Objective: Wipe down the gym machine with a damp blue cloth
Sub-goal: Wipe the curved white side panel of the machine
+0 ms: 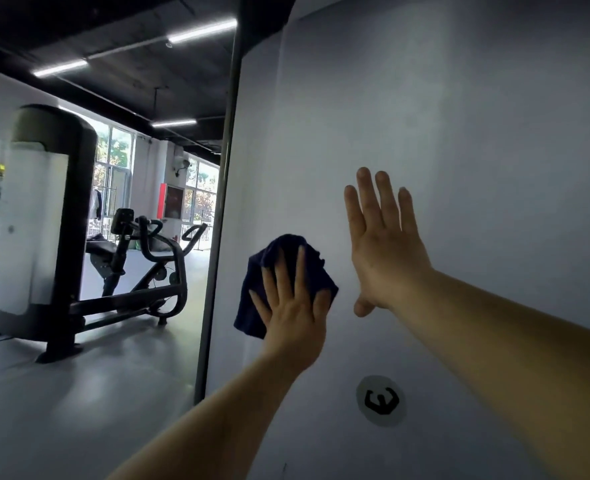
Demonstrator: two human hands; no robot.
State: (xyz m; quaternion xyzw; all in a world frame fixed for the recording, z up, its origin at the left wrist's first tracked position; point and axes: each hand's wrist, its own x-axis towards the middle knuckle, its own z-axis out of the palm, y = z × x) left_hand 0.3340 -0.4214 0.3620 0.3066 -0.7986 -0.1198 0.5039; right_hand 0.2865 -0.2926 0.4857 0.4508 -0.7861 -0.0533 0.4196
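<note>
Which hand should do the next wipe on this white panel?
Probably the left hand: it presses the blue cloth flat against the panel. The right hand rests bare beside it.

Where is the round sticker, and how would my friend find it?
Start at the big white panel filling the right side. Go below the left hand pressing the blue cloth. The round grey sticker is the only mark there, with a black symbol.
</note>
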